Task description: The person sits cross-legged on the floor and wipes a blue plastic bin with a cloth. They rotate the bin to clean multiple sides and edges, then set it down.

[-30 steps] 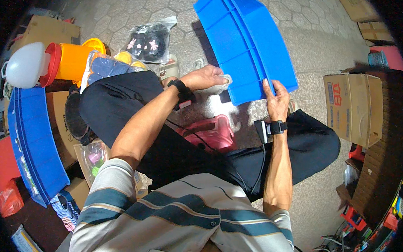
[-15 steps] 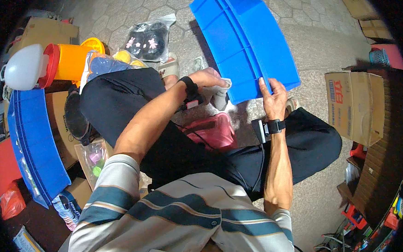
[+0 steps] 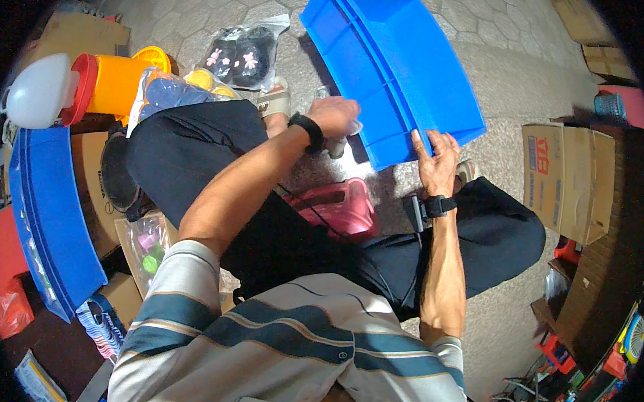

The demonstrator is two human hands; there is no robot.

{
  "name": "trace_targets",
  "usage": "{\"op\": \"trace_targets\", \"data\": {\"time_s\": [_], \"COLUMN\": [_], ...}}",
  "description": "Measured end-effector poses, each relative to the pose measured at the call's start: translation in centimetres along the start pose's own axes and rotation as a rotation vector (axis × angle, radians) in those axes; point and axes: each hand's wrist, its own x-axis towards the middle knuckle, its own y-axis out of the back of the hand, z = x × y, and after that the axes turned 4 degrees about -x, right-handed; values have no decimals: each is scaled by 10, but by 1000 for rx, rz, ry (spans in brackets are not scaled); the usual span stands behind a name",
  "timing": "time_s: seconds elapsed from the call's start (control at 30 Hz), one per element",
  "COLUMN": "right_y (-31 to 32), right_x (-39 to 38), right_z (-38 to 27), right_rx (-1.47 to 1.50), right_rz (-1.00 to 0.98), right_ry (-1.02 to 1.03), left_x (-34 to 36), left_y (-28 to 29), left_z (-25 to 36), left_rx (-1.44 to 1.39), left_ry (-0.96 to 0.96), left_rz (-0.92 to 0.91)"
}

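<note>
A large blue plastic bin (image 3: 419, 67) is tilted in front of me, its ribbed outer side toward my left. My right hand (image 3: 437, 162) grips its near edge, thumb on one face and fingers over the other. Close to the bin's left side, my left hand (image 3: 334, 116) is closed around a greyish-white cloth (image 3: 336, 148); part of the cloth hangs below the fist. The palm side of that hand is hidden. Between my legs, under my arms, lies a pink plastic basket (image 3: 340, 208).
At left stand a yellow container (image 3: 111, 85), a second blue bin (image 3: 52, 214) and a cardboard box (image 3: 81, 41). Bagged black slippers (image 3: 242, 57) lie ahead on the stone floor. A cardboard box (image 3: 568, 175) stands at right, with assorted goods (image 3: 546, 391) below it.
My left hand has shifted with the cloth, turning so its back faces up beside the bin. The bin has tipped slightly, showing more of its inside. My right hand keeps its hold.
</note>
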Motion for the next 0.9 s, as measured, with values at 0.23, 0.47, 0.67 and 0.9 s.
{"op": "trace_targets", "data": {"time_s": [0.23, 0.47, 0.67, 0.9], "right_y": [-4, 0, -3, -8], "right_x": [3, 5, 3, 2], "right_z": [3, 3, 5, 20], "right_rx": [25, 118, -3, 63], "right_rz": [39, 28, 74, 28], "right_ry": [81, -30, 113, 28], "left_x": [-9, -18, 4, -1], "left_y": [-11, -32, -43, -31], "left_z": [6, 8, -6, -12], "left_rx": [-339, -328, -293, 152], "left_ry": [33, -126, -355, -285], "left_rz": [-76, 3, -104, -189]}}
